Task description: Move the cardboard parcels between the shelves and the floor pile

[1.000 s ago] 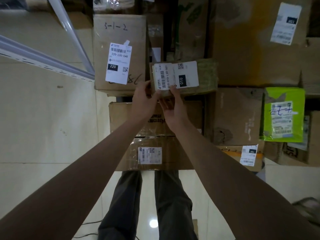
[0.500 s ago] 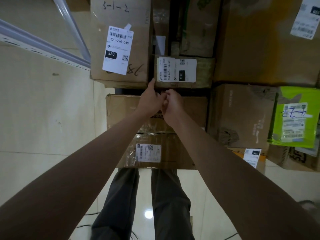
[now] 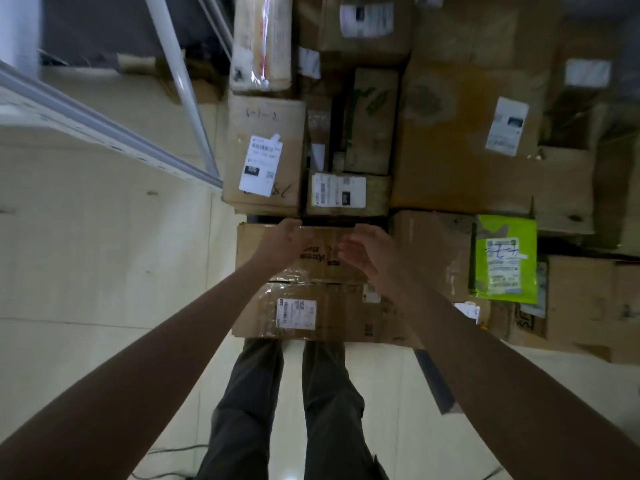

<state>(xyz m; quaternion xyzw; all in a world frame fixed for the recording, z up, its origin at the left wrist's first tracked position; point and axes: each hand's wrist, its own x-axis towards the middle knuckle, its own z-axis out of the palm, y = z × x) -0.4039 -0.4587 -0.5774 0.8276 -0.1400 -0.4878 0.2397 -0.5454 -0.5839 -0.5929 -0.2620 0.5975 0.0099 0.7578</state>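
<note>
A small cardboard parcel (image 3: 375, 197) with a white label lies in the floor pile, between a taller labelled box (image 3: 273, 143) on its left and a big brown box (image 3: 460, 143) on its right. My left hand (image 3: 284, 242) and my right hand (image 3: 369, 252) hover just below it, apart from each other, fingers spread, holding nothing. Both hands are over a long flat box (image 3: 322, 268) with printed text. Nearer to me lies a taped box (image 3: 329, 313) with a white label.
A white metal shelf edge (image 3: 104, 129) and a shelf post (image 3: 183, 81) stand at the left. A green mailer bag (image 3: 505, 258) and more boxes (image 3: 585, 306) fill the right. My legs (image 3: 287, 410) stand on pale floor tiles (image 3: 104, 258).
My hands let go of the small labelled parcel, which now rests in the pile. They drew back toward me and moved apart. The camera view tilted up.
</note>
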